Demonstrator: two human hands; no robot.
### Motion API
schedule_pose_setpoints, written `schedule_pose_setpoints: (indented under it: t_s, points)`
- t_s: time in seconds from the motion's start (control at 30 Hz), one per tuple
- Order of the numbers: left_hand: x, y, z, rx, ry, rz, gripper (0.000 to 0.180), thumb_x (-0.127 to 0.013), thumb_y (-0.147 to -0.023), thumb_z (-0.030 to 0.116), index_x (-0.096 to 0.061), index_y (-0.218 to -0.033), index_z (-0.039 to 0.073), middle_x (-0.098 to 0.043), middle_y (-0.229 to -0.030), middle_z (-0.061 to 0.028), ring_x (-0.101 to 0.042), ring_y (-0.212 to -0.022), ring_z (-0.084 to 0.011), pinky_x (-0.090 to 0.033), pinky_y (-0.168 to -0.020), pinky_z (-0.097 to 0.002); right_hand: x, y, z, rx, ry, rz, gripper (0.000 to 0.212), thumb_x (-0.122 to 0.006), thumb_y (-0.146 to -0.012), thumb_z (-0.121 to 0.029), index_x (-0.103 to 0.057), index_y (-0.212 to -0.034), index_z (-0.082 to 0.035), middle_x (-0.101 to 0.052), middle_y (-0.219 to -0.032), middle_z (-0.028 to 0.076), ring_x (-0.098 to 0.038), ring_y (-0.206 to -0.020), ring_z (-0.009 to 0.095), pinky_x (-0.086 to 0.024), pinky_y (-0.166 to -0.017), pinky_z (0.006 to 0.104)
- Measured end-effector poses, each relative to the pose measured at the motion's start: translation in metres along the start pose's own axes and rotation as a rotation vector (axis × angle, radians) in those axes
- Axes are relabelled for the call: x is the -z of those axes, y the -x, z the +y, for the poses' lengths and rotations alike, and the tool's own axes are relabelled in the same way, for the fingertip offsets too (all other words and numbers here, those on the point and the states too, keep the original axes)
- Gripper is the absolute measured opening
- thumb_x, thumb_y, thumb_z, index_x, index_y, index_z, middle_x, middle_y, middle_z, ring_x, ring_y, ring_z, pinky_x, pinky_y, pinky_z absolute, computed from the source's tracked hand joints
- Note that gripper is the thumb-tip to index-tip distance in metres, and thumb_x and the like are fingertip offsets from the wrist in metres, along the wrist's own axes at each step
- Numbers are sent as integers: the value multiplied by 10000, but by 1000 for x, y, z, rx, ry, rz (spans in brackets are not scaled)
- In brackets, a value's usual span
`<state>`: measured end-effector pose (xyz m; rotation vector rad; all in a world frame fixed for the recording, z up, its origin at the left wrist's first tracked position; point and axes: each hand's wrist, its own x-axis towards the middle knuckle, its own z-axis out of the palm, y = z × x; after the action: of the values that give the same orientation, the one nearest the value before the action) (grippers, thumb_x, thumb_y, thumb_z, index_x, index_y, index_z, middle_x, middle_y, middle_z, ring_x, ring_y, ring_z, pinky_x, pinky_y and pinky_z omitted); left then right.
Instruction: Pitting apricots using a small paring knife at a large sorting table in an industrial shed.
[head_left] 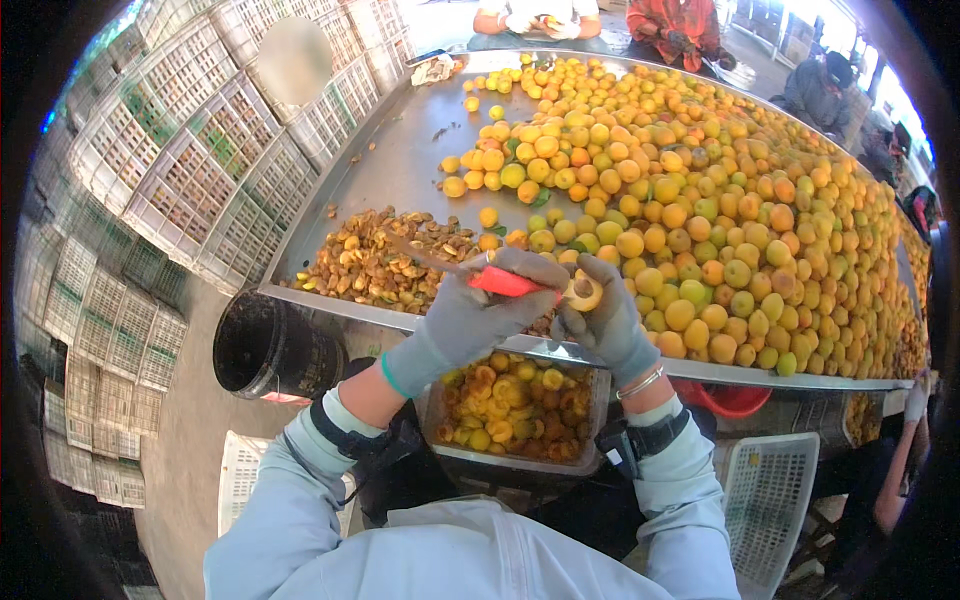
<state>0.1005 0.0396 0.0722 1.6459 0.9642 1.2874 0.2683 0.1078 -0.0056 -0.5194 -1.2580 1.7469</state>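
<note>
My left hand (488, 312), in a grey glove, is closed around the red handle of a knife (503, 283). Its thin blade points away to the left, over the scraps. A cut apricot (583, 294) sits in the fingers of my gloved right hand (612, 322), its open face showing. Both hands are close together above the near edge of the metal table (385, 165). Beneath them stands a tub (600, 400) of halved apricots (515, 400). Left of my hands lies a heap of brown pits and scraps (385, 255).
Whole apricots (740, 220) are piled over the table's middle and right. A black bucket (270, 345) stands by its near left corner, with stacked crates (200, 150) beyond. A red basin (725, 398) is under the edge. Other people (675, 30) work around the table.
</note>
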Motion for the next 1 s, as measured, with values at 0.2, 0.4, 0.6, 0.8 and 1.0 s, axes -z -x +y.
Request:
schedule_pose_setpoints:
  t_s: [0.2, 0.4, 0.6, 0.8, 1.0]
  points:
    - [7, -1, -8, 10, 55, -111, 170, -624, -818, -7, -642, -984, 25, -638, -965, -54, -599, -916, -133, -484, -810, -266, -1, 3, 2, -244, -234, -1, 377, -384, -948, -389, -465, -1110, -58, -547, -709, 81, -506, -449, 161, -490, -466, 292]
    - [15, -1, -22, -23, 125, -252, 189, -688, -788, 57, -644, -965, 9, -638, -1053, -154, -591, -1040, -257, -465, -911, -383, -11, -3, 18, -237, -184, 206, 425, -390, -924, -460, -495, -1081, -79, -476, -526, 33, -430, -369, 139, -488, -472, 270]
    - [18, 2, -39, -13, 142, -157, 167, -671, -793, 39, -647, -957, 14, -645, -1033, -127, -592, -1017, -225, -466, -900, -356, -10, -6, 11, -534, -982, -283, 424, -405, -909, -442, -562, -1003, -59, -591, -753, 71, -534, -516, 147, -497, -489, 265]
    - [12, 3, -54, 5, 123, 60, 175, -663, -817, 100, -638, -968, 13, -645, -1051, -143, -599, -1024, -232, -484, -879, -359, -24, -10, 10, -546, -1068, 1, 376, -377, -927, -433, -556, -969, -106, -569, -710, 17, -514, -487, 155, -483, -466, 255]
    - [10, -3, -77, 68, 206, 291, 217, -621, -856, 152, -619, -1020, 10, -647, -1019, -114, -623, -939, -198, -519, -798, -309, -41, -20, 27, -323, -886, 8, 372, -369, -955, -422, -552, -1016, -104, -536, -677, 17, -473, -542, 142, -440, -610, 263]
